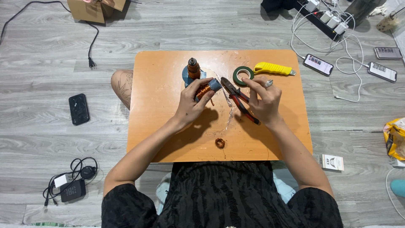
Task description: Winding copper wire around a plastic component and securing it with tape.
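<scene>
Loose copper coil (220,143) lies nearest; left hand (190,102) clasps copper-wound armature (205,89), right hand (264,100) clasps red-handled pliers (238,99).

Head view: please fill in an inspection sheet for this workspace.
Surface: small orange table on grey plank floor.
Job's things: copper-wound coil in the left hand; red-handled pliers under the right hand.
Clutter: green tape roll, yellow utility knife, small loose copper coil, motor part.
Grippers: left hand grips the coil; right hand rests on the pliers.
Cables: black plug lead, white charger leads, power strip.
Surroundings: phones on floor, cardboard box, yellow bag.
</scene>
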